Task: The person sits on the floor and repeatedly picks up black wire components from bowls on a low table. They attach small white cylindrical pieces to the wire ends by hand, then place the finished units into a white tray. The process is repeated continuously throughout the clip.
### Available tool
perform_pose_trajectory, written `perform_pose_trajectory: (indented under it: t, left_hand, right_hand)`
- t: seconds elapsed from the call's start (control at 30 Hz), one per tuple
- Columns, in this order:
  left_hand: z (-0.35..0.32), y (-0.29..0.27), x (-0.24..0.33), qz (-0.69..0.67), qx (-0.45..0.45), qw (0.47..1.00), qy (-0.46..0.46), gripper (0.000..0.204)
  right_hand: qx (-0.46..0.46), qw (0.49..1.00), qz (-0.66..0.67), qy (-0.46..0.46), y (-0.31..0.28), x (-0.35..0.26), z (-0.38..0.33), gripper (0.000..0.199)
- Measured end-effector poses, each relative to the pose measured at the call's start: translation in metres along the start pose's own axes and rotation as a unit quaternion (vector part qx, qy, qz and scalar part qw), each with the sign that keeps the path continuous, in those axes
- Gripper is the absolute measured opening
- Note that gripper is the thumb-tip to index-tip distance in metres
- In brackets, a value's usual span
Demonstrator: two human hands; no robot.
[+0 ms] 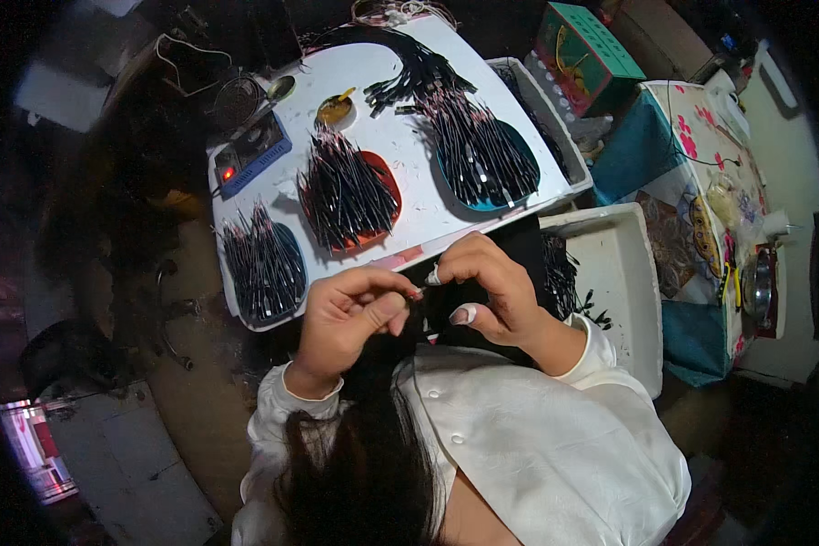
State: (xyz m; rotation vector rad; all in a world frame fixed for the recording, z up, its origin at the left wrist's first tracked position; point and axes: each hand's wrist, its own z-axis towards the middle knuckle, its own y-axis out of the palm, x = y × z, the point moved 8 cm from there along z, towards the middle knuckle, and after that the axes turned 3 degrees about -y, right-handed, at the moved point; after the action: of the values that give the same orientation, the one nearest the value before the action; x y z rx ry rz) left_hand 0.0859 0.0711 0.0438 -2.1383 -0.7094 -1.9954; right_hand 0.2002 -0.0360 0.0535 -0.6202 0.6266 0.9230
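My left hand [348, 314] and my right hand [484, 289] meet just below the near edge of a white board [400, 146]. Both pinch a thin dark strand of hair [420, 293] with a small pale tip between their fingertips. Long dark hair hangs below my hands over a white shirt. On the board lie three fanned piles of dark strands: one on a red tray [348, 196], one on a teal tray [484, 159], one on a dark tray [264, 264] at the left.
A small dish of yellow stuff [334, 109] and a blue heating device [250, 150] with a red light sit at the board's far left. A white foam box [623, 282] stands to the right, with a green box [587, 55] and a patterned table beyond.
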Motion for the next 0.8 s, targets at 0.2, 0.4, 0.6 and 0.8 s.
perform_pose_trajectory:
  t: [0.2,0.4,0.6,0.8]
  left_hand:
    - [0.091,-0.096,0.079,0.298,0.204,0.923,0.136,0.016]
    - [0.191,-0.152,0.053,0.616,0.177,0.759,0.117,0.013]
    - [0.210,-0.172,0.019,0.682,0.137,0.712,0.098,0.012]
    - [0.216,-0.178,0.014,0.676,0.127,0.718,0.104,0.013]
  right_hand:
    - [-0.064,0.994,-0.084,0.028,0.020,0.061,-0.002,0.014]
    - [-0.120,0.984,-0.133,0.009,0.051,0.101,-0.025,0.017]
    - [-0.109,0.984,-0.141,-0.021,0.054,0.106,-0.027,0.016]
    - [-0.104,0.981,-0.156,-0.040,0.053,0.106,-0.026,0.015]
